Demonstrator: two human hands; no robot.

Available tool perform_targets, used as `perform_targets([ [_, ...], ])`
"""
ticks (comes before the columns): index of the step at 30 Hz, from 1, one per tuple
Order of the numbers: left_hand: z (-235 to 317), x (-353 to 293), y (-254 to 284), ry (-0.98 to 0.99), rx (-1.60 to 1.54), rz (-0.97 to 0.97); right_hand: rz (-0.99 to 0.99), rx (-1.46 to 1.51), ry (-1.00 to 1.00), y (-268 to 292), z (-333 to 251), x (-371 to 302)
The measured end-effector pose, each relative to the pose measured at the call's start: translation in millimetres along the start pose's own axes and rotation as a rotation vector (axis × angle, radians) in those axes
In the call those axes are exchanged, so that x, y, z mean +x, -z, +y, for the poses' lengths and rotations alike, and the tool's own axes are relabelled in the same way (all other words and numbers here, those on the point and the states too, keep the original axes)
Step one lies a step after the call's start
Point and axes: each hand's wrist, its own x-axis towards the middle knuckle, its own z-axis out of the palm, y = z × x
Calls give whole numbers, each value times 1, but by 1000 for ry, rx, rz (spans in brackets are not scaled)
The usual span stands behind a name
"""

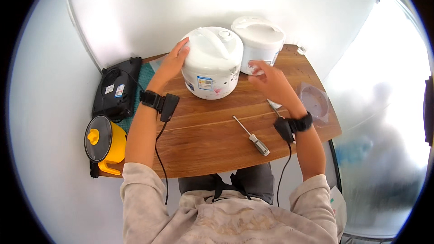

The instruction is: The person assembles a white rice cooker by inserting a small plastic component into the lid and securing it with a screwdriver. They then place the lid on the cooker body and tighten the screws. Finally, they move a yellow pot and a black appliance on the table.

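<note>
A white rice cooker (210, 65) with a carrying handle, a printed label and a pink flower pattern stands upright on the wooden table. Against the upper left side of its lid rests my left hand (174, 58), fingers stretched out and holding nothing. My right hand (269, 79) hovers to the right of this cooker, fingers loosely bent and apart, with no object seen in it. Just beyond it is a second white rice cooker (260, 40); from this view I cannot tell whether my fingertips touch it. A screwdriver (258, 144) with a grey and white handle lies nearer to me.
On the left, a black appliance (118, 88) with a cord leans over a green mat (145, 74). A yellow pot (118, 140) with a dark lid sits below it. At right lies a clear plastic container (315, 101). A metal-shafted tool (274, 108) is partly hidden by my right forearm.
</note>
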Motion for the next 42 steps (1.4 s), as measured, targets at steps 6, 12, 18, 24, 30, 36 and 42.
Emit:
perform_targets([
  [6,15,-6,-1,35,59,-29,-16,-345,-224,27,91,-98],
  [12,21,-13,1,123,10,-44,103,-533,-213,7,124,-89],
  [18,30,-15,-5,121,4,-8,10,-653,-264,4,203,-51],
  [24,34,-20,-7,86,11,24,-63,-614,-413,1,192,-49],
  [30,36,-20,-7,104,12,-2,-74,-699,-540,-4,153,-43],
  [36,26,-19,-6,73,42,-1,-98,-759,-543,-13,148,-35],
  [42,21,-15,-6,61,50,-1,-142,-761,-571,-16,141,-20],
])
